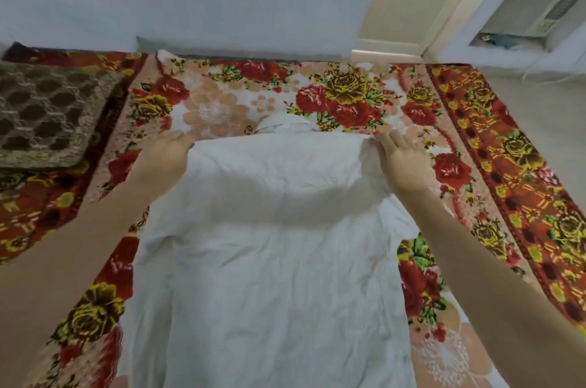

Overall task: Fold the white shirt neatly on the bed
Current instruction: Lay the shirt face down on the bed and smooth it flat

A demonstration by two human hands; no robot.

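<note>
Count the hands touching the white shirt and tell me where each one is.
2. The left hand touches the far left corner of the white shirt; the right hand touches its far right corner.

The white shirt (272,260) lies on the floral bed (459,184), a folded-over layer spanning between the hands — its collar (285,126) shows just beyond them. The left hand (168,149) meets the fold's left corner, grip unclear; the right hand (402,162) lays straight fingers on the other corner. A brown cushion (41,115) sits outside the left hand.
</note>
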